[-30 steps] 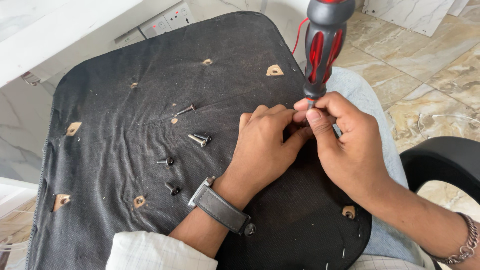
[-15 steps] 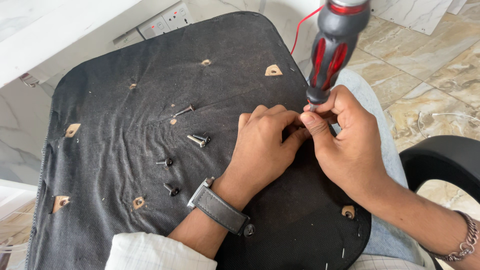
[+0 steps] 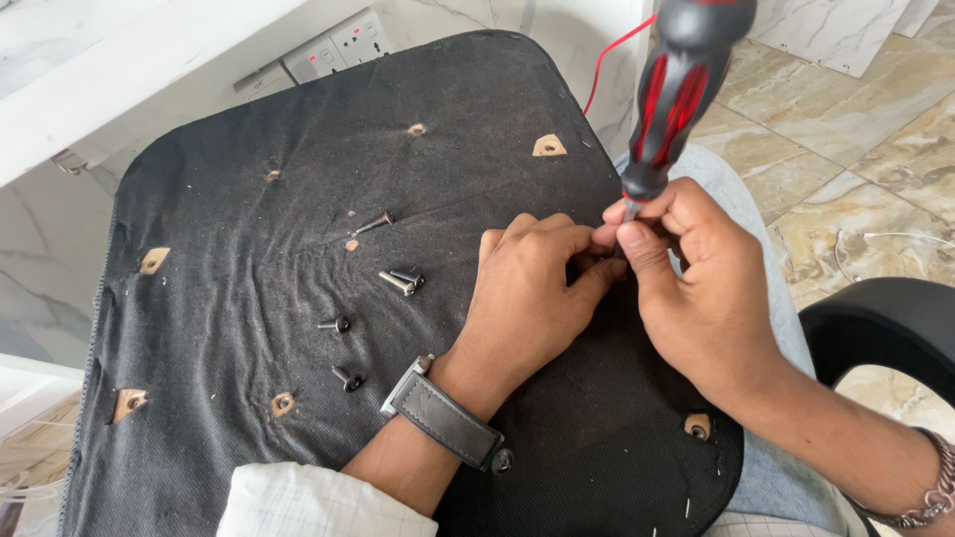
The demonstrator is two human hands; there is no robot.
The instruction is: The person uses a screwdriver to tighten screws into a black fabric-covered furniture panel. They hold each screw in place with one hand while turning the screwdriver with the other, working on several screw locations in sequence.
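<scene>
A black fabric-covered seat base [image 3: 298, 249] lies upside down across my lap. My right hand [image 3: 696, 288] pinches the shaft of a red and black screwdriver [image 3: 676, 89], which stands nearly upright and leans right. My left hand [image 3: 527, 298], with a grey watch strap on the wrist, rests on the fabric with its fingers curled against the screwdriver tip. What lies under the fingers is hidden. Several loose dark screws [image 3: 402, 280] lie on the fabric left of my left hand.
Small holes with bare wood [image 3: 548, 147] dot the fabric. A wall socket [image 3: 333, 48] and a red wire [image 3: 607, 60] are at the back. A black chair part [image 3: 885, 328] sits at the right over a marble tile floor [image 3: 856, 149].
The screwdriver handle has tilted further to the right and my right hand has shifted slightly with it. My left hand has stayed in place.
</scene>
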